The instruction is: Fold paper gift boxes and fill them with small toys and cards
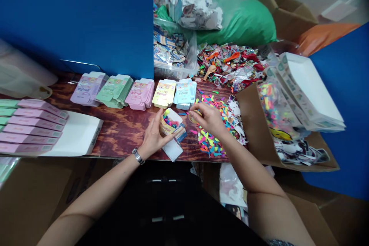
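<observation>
My left hand (154, 134) is closed around an open yellow carton (166, 127), tilted, with small bright pieces inside. A few blue and white cards (180, 132) and a white flap or card (173, 150) stick out beside it. My right hand (209, 119) is just right of the carton, its thumb and fingers pinched together. Something yellowish shows at the fingertips, too small to name. Under and around this hand lies a loose pile of small bright pieces like uninflated balloons (211, 144). White-edged cutouts (235, 117) lie along the pile's right side.
Purple (88, 90), green (113, 90), pink (140, 94), yellow (164, 94) and blue cartons (185, 92) stand in a row. Pink boxes (31, 127) are at left, beside a white tray (83, 132). A cardboard box (250, 123) holds bags and trays. Behind are a heap of trinkets (227, 61) and bins.
</observation>
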A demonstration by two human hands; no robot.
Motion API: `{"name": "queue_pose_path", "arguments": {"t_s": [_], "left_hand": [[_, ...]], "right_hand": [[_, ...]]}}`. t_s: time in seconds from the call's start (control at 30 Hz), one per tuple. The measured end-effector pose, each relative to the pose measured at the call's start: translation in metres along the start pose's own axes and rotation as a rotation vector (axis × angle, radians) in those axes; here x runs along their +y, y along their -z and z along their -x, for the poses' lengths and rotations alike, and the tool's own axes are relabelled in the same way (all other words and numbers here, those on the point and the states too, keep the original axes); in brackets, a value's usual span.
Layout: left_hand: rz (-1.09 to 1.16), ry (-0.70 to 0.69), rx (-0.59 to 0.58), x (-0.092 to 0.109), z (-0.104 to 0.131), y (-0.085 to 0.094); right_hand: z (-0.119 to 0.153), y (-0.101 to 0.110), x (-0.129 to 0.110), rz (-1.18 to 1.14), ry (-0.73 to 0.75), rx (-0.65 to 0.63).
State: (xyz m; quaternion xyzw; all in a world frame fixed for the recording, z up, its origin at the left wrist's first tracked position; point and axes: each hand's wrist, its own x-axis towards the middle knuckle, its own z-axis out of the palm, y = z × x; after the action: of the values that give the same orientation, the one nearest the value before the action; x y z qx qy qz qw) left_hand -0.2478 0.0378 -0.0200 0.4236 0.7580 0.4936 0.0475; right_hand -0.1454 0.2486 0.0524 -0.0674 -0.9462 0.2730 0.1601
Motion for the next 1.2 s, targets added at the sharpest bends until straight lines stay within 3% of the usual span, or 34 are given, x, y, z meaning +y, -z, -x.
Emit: {"name": "queue_pose_path", "arguments": {"t_s": [0.13,0.2,0.33,0.4,0.5,0.63,0.8,0.9,1.03,1.2], "left_hand": [[-0.029,-0.071,-0.033,-0.008,0.007,0.006],[-0.019,-0.099,-0.046,-0.01,0.01,0.007],[-0.019,-0.165,0.0,-0.009,0.011,0.006],[-0.019,-0.218,0.036,-0.007,0.01,0.005],[-0.044,-0.317,0.061,-0.007,0.009,0.004],[-0.138,-0.42,0.049,-0.009,0.013,0.007],[-0.144,-0.312,0.073,-0.004,0.018,0.008],[-0.16,-0.237,0.026,0.003,0.017,0.01],[-0.234,-0.167,-0.044,0.01,0.016,0.013],[-0.444,-0.184,-0.031,0.008,0.018,0.014]], "right_hand": [[0.033,-0.039,0.041,0.097,-0.213,-0.24],[0.046,-0.052,0.045,0.18,-0.212,-0.222],[0.046,-0.044,0.01,0.025,0.04,0.139],[0.04,-0.035,-0.016,-0.067,0.175,0.236],[0.033,-0.035,-0.041,-0.087,0.29,0.227],[0.033,-0.051,-0.05,-0.113,0.228,0.263],[0.03,-0.054,-0.055,-0.229,0.224,0.21],[0.026,-0.049,-0.059,-0.332,0.117,0.122],[0.022,-0.045,-0.063,-0.252,-0.016,0.108],[0.026,-0.054,-0.067,-0.136,0.092,0.116]]}}
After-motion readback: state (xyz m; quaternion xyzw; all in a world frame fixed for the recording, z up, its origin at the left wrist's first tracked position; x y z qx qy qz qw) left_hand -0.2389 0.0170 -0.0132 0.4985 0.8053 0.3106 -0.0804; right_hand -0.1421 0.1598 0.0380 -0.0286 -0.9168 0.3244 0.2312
